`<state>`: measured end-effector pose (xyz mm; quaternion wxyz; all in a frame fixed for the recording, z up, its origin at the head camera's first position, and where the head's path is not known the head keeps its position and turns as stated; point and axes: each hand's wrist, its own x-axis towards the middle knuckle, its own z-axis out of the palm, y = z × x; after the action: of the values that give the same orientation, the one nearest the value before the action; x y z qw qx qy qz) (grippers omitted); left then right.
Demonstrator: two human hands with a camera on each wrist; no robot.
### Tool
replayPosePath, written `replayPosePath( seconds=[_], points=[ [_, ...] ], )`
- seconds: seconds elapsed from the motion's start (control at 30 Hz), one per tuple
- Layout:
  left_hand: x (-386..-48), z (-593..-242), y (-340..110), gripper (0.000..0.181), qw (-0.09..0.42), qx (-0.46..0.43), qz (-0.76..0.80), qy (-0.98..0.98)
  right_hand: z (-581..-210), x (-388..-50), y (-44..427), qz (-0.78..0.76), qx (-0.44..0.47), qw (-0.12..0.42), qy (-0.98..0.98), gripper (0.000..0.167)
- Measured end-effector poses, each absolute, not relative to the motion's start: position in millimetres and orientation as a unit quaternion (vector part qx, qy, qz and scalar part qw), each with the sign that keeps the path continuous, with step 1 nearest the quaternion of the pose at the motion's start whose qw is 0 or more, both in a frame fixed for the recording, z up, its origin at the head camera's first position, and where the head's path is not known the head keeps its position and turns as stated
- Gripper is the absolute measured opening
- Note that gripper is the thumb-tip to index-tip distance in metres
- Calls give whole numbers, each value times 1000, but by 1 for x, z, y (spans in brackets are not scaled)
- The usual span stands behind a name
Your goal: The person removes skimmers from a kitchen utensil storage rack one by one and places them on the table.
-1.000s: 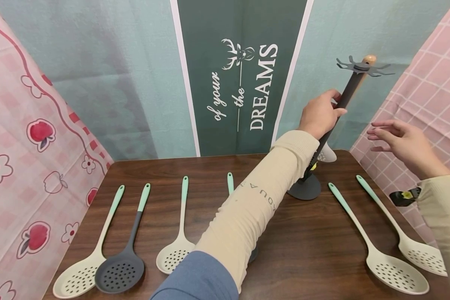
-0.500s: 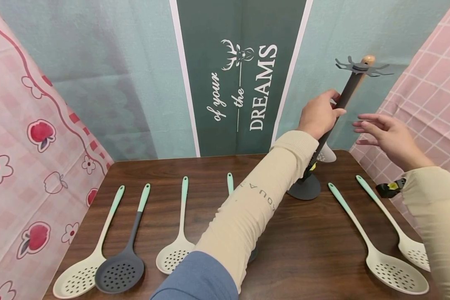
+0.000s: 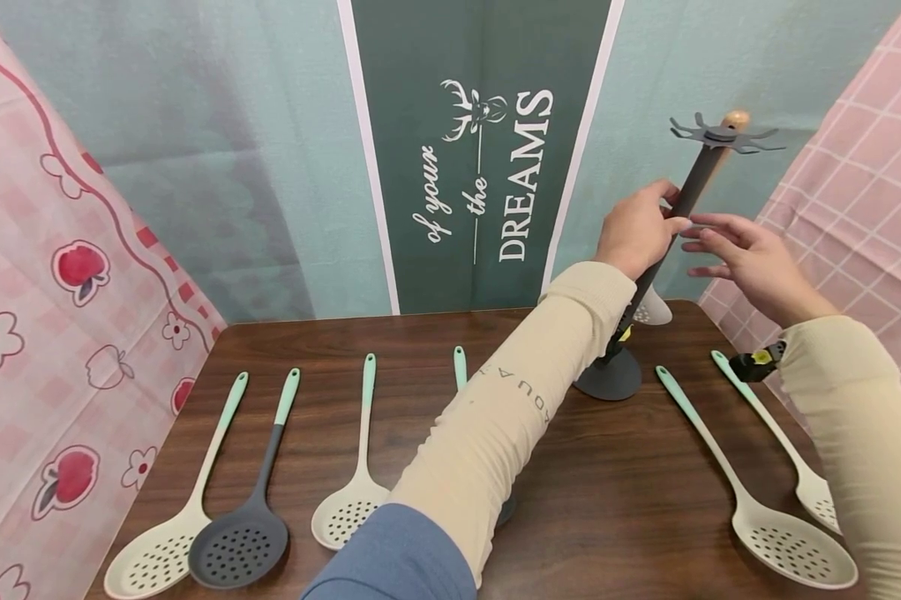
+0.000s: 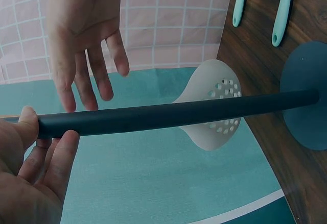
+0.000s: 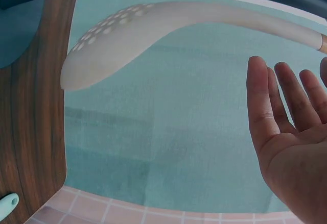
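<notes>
My left hand [image 3: 641,225] grips the dark pole of a utensil stand [image 3: 693,187] between thumb and fingers. A ring of hooks [image 3: 720,135] tops the pole, and its round base [image 3: 611,375] rests near the table's back edge. Behind the pole hangs a white skimmer [image 5: 168,25] with a perforated head; a bit of its wooden handle shows in the right wrist view. Just right of the pole is my right hand [image 3: 753,258], fingers extended and loosely bent, holding nothing. In the right wrist view that hand is apart from the skimmer's handle.
On the wooden table [image 3: 593,508] lie more skimmers with mint handle ends: a white one [image 3: 157,554], a dark one [image 3: 240,546] and another white one [image 3: 345,512] at left. My left sleeve partly covers one [image 3: 461,367]. Two white skimmers [image 3: 795,546] lie at right.
My right hand has moved left, close up to the stand's pole. The left hand keeps its grip in the same place.
</notes>
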<state>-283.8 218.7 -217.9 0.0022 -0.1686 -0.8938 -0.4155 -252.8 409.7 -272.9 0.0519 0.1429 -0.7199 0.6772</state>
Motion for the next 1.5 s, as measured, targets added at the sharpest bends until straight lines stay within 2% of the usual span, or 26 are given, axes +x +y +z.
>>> replayPosePath(
  seconds=[0.53,0.77,1.1,1.5],
  points=[
    [-285,-219,217,21,2,-173,-418,-892,-277,-266,388,663,154,49,-731,22],
    [-284,-219,217,21,-1,-169,-419,-892,-279,-266,387,628,142,51,-763,27],
    [-286,-218,219,23,-2,-174,-404,-898,-281,-265,386,633,137,52,-760,25],
    [-286,-218,217,25,10,-178,-391,-903,-285,-267,386,644,154,80,-745,28]
  ],
)
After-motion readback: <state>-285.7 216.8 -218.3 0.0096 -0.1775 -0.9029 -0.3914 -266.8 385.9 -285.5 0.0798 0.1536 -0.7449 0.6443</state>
